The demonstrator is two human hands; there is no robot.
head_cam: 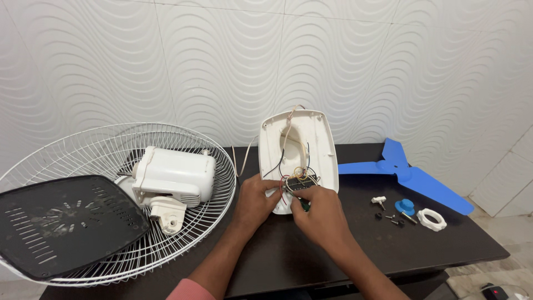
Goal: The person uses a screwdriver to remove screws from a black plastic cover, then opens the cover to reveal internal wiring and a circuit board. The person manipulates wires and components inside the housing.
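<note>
Two hands meet at the near end of the white fan base shell (311, 139), mid-desk: left hand (255, 197) fingers clamped on its edge, right hand (321, 214) closed around a green-handled screwdriver (303, 204); steady bracing should spare the loose wires (297, 172)

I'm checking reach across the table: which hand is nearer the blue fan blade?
The right hand. It works at the white base shell, just left of the blue fan blade. The left hand grips the shell's far side, farther away.
</note>
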